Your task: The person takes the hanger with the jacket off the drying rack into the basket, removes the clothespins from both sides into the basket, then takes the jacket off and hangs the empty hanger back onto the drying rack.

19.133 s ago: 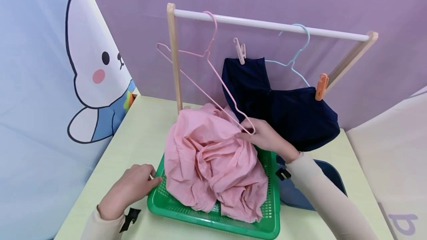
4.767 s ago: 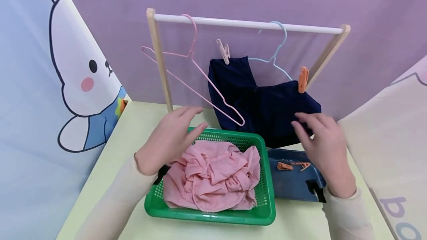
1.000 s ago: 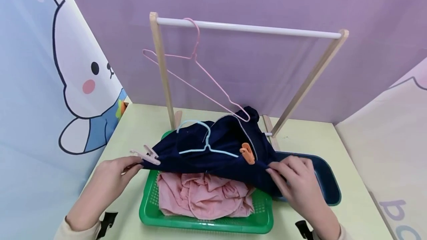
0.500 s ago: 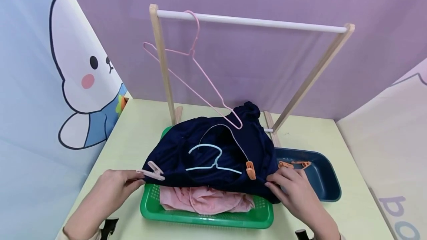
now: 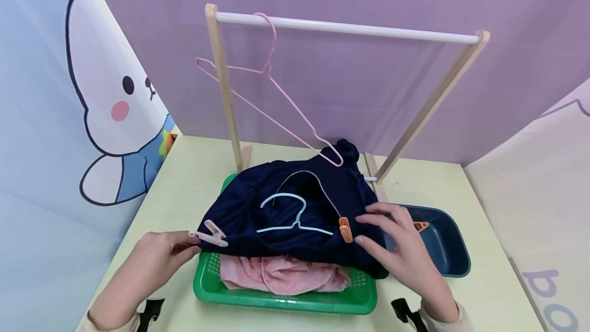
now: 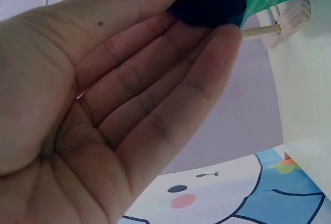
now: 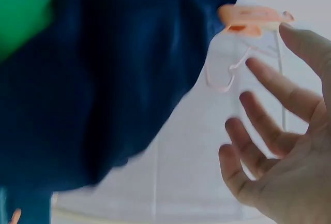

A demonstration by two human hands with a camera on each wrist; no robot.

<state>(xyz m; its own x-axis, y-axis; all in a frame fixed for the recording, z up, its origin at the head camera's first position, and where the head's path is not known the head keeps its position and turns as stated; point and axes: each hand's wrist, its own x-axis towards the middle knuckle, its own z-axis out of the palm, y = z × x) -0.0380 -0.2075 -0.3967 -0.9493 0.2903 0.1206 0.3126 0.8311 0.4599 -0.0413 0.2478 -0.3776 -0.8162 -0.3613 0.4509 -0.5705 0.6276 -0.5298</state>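
Navy cloth [image 5: 295, 219] draped over the green basket [image 5: 281, 298], spread wide, hiding most of the pink garment [image 5: 283, 275] beneath. On top of the navy, a pale blue hanger [image 5: 292, 216] lying flat, hook toward the far side. Clipped at the left edge, a pink peg [image 5: 209, 234]; toward the right edge, an orange peg [image 5: 344, 229].

Left hand [image 5: 152, 260] low at the near left corner of the basket, fingertips meeting the pink peg; grip relaxed, fingers straight in the wrist view [image 6: 129, 105], the tips brushing the navy cloth. Whether the peg is actually pinched, hard to call from here.

Right hand [image 5: 398, 250] hovering over the right edge of the cloth, just beside the orange peg, fingers fanned apart, nothing in the grip. Confirmed from the right wrist view: splayed fingers [image 7: 264, 84], air between them and the peg [image 7: 248, 18].

Behind, at the far side of the counter [image 5: 193, 178], a wooden rack [image 5: 221, 86] with a white rail, one pink hanger [image 5: 272, 101] dangling from it, its lower corner dipping to the far edge of the navy cloth. Right of the basket, a dark blue tray [image 5: 442, 250], partly covered by the right hand, another orange peg [image 5: 420, 226] peeking out inside it.
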